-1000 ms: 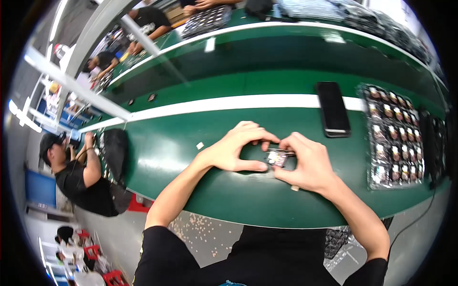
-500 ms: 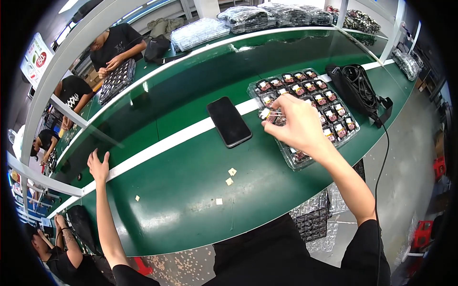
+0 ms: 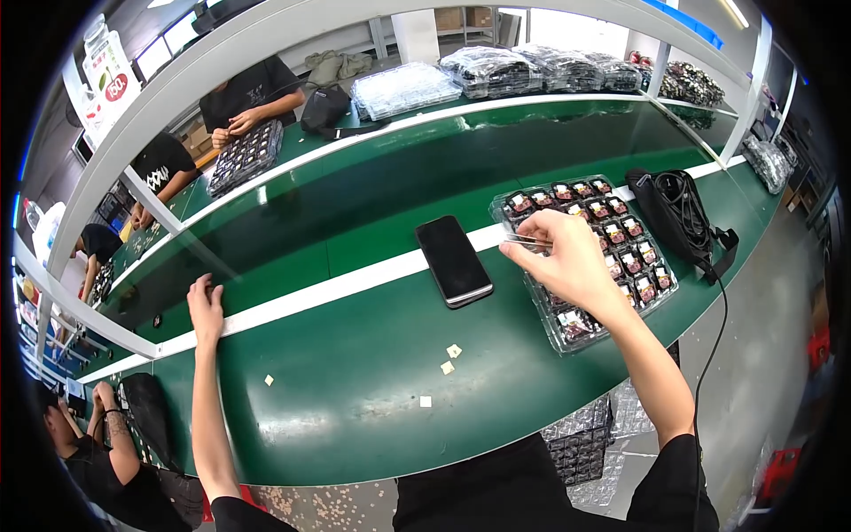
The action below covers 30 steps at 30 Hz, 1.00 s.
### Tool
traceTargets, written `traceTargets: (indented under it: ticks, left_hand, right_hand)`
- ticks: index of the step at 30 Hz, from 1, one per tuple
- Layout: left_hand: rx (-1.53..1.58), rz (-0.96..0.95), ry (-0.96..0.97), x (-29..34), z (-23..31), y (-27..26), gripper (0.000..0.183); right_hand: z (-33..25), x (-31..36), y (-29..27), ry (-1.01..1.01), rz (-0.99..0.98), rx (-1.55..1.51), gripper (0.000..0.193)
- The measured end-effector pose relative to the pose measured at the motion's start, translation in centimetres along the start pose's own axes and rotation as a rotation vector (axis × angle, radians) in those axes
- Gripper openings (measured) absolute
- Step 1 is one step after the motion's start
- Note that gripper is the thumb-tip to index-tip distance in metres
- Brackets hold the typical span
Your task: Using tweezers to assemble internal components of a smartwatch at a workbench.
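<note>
A green bench (image 3: pixel 337 390) carries a phone (image 3: pixel 453 261), tray (image 3: pixel 547 324) and pouch (image 3: pixel 659 211).

Part of tray (image 3: pixel 548 324) covered by right hand (image 3: pixel 572 262). Over tray, tips of tweezers (image 3: pixel 534 240) too blurred to be told. Far left of tray, co-worker (image 3: pixel 115 486) cut off by view's edge; beyond tray, head of second co-worker (image 3: pixel 255 93) hidden by white bar (image 3: pixel 226 49).

Past the far edge of my worktop (image 3: pixel 355 395), toward its left, I see a white sign (image 3: pixel 111 71) with pale figures on a red oval (image 3: pixel 116 86). A co-worker's black shirt (image 3: pixel 164 161) bears a white, jagged print. Toward the worktop's right end, the white labels on my tray's (image 3: pixel 548 321) small parts (image 3: pixel 574 324) are too tiny to read.
</note>
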<state>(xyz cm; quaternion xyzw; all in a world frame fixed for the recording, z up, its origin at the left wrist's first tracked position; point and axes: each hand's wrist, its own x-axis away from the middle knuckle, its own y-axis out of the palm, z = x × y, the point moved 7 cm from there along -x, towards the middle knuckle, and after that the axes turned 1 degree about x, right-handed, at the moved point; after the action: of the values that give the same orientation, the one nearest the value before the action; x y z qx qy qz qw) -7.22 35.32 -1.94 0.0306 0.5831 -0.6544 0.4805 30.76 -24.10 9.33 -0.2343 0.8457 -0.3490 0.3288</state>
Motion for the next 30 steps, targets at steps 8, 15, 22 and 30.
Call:
traceTargets:
  ticks: [8, 15, 22, 30]
  left_hand:
    - [0.715, -0.817, 0.329, 9.8, 32.5, 0.6, 0.058]
    - [0.643, -0.718, 0.338, 10.7, 31.2, -0.1, 0.077]
    - [0.568, -0.635, 0.351, 10.9, 30.2, 0.3, 0.064]
    - [0.627, -0.741, 0.308, 11.9, 31.5, 0.2, 0.053]
  right_hand:
    - [-8.2, 2.4, 8.7, -0.188, -0.267, -0.33, 0.031]
    - [-8.7, 4.5, 14.8, -0.1, -0.412, -0.405, 0.027]
    - [-8.4, 5.1, 15.0, -0.09, -0.355, -0.516, 0.012]
    - [-8.9, 6.1, 15.1, -0.087, -0.347, -0.612, 0.013]
